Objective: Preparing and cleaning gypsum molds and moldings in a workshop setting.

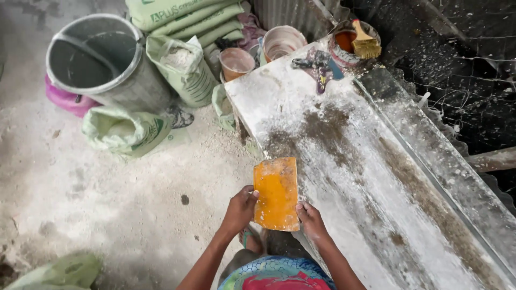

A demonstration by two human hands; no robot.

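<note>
I hold a flat orange rectangular pad (276,192), stained and worn, with both hands at the near edge of a long white plaster-caked slab (349,177). My left hand (240,209) grips its left edge and my right hand (310,219) grips its lower right corner. The pad rests partly over the slab's left edge. Brown smears run along the slab's surface.
A grey drum (102,62) stands at the back left over a pink basin (64,99). Green sacks (185,67) of white powder lie around it. Small plastic tubs (236,62), a can with a yellow brush (364,43) and a dark scraper (320,67) sit at the slab's far end.
</note>
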